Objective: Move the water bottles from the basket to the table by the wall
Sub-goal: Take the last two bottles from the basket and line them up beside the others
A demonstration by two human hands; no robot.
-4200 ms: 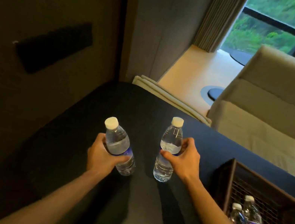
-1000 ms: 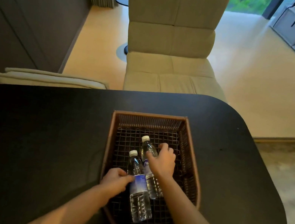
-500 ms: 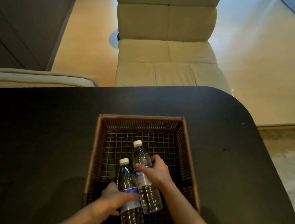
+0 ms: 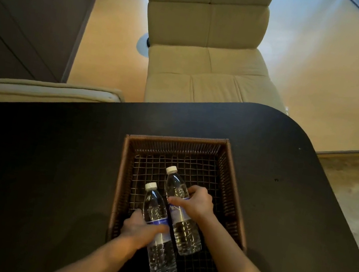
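Two clear water bottles with white caps and blue labels lie side by side in a brown woven basket (image 4: pixel 231 164) on the black table (image 4: pixel 47 172). My left hand (image 4: pixel 139 227) is wrapped around the middle of the left bottle (image 4: pixel 159 252). My right hand (image 4: pixel 196 202) grips the right bottle (image 4: pixel 185 232) near its upper half. Both bottles point their caps away from me. The two bottles set down earlier are out of view.
A beige padded chair (image 4: pixel 207 52) stands just beyond the table's far edge. A second beige cushion edge (image 4: pixel 45 90) shows at the left. A dark wall panel (image 4: pixel 27 13) rises at the far left. The table's rounded end (image 4: pixel 338 223) curves at the right, above the floor.
Since a second ago both hands have closed around the bottles in the basket. Earlier still, I held two other bottles over the table near the wall; the view has since turned to the basket.
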